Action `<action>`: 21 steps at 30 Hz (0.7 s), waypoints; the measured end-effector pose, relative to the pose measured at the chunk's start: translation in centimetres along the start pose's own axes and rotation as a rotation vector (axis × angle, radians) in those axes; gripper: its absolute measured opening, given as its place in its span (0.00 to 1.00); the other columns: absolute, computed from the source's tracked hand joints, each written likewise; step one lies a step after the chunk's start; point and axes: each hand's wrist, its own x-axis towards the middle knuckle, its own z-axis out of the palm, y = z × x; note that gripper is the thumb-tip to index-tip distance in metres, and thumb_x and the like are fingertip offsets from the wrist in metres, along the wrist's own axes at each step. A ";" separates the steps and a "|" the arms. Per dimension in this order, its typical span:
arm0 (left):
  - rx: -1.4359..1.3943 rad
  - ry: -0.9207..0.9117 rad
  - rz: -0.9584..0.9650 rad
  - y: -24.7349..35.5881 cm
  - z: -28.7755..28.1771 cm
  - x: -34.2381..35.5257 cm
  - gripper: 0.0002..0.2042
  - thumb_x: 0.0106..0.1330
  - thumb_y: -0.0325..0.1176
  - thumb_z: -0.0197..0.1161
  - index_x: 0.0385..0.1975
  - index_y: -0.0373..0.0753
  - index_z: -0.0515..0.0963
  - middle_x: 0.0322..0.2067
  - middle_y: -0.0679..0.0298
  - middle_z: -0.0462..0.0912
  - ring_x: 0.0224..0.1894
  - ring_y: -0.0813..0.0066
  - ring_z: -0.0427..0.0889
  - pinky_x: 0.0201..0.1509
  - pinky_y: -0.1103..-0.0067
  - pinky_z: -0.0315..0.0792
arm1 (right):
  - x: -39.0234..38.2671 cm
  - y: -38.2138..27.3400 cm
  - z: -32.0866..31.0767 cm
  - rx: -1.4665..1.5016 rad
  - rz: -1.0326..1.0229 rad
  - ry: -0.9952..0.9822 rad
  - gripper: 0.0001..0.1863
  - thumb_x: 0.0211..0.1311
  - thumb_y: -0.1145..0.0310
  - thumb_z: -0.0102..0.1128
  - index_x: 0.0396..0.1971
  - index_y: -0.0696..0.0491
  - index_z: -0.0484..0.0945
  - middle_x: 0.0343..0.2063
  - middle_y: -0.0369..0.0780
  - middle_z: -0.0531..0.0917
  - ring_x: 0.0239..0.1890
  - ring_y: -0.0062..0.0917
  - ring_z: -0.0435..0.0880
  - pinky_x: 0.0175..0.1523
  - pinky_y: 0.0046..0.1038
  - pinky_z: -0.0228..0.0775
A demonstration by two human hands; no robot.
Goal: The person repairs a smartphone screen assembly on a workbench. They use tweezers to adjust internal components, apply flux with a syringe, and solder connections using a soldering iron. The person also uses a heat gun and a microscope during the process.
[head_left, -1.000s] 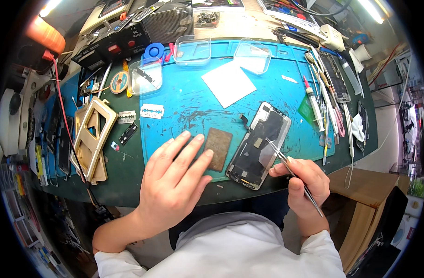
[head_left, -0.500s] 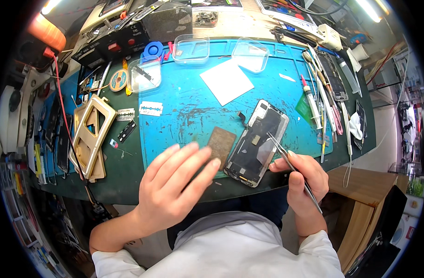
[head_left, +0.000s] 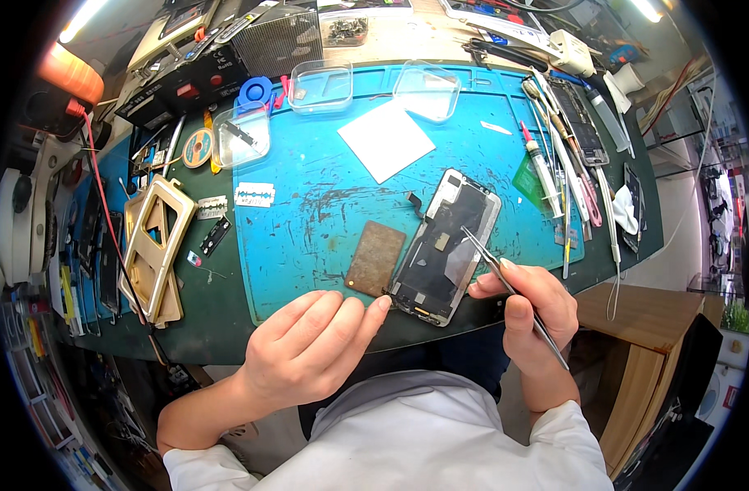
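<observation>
A phone screen assembly [head_left: 450, 237], its dark back facing up, lies tilted on the blue mat. My right hand [head_left: 541, 307] is closed around metal tweezers [head_left: 514, 286], whose tips reach over the middle of the screen's back; contact there cannot be told. My left hand [head_left: 313, 344] is at the mat's front edge, fingers curled together. Its index fingertip is close to the screen's lower left corner; whether it touches, or holds anything, is hidden. A brown rectangular plate [head_left: 375, 258] lies just left of the screen. A short black flex cable [head_left: 415, 203] sticks out from the screen's left side.
Beyond the screen lies a white square sheet [head_left: 387, 141]. Clear plastic boxes [head_left: 321, 87] line the mat's back edge. Syringes [head_left: 541, 168] and slim tools lie at the right. Razor blades [head_left: 254, 194] and a beige frame [head_left: 157, 245] are at the left.
My left hand has drawn back from over the brown plate, and its spread fingers have curled in. The tweezers stay over the screen. The whole view has shifted slightly.
</observation>
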 end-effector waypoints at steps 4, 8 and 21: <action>-0.009 -0.009 -0.003 -0.1 -0.1 0.1 0.13 0.56 0.28 0.70 0.41 0.37 0.89 0.35 0.65 0.79 0.38 0.72 0.81 0.45 0.78 0.80 | 0.0 0.1 0.0 0.004 -0.006 0.001 0.15 0.75 0.70 0.58 0.54 0.63 0.81 0.36 0.46 0.89 0.37 0.33 0.91 0.43 0.30 0.84; -0.008 -0.003 -0.002 -0.1 -0.1 0.1 0.13 0.55 0.27 0.69 0.41 0.37 0.89 0.35 0.66 0.79 0.38 0.72 0.81 0.45 0.78 0.80 | 0.0 0.1 0.1 0.008 -0.010 0.000 0.15 0.75 0.70 0.58 0.54 0.63 0.81 0.36 0.46 0.89 0.36 0.33 0.91 0.43 0.30 0.84; -0.006 0.009 0.020 -0.2 -0.1 0.1 0.13 0.54 0.27 0.70 0.40 0.36 0.89 0.34 0.65 0.80 0.38 0.71 0.81 0.44 0.77 0.81 | 0.0 0.2 0.0 0.016 -0.015 -0.006 0.15 0.74 0.71 0.59 0.53 0.64 0.81 0.35 0.46 0.89 0.36 0.33 0.91 0.43 0.31 0.85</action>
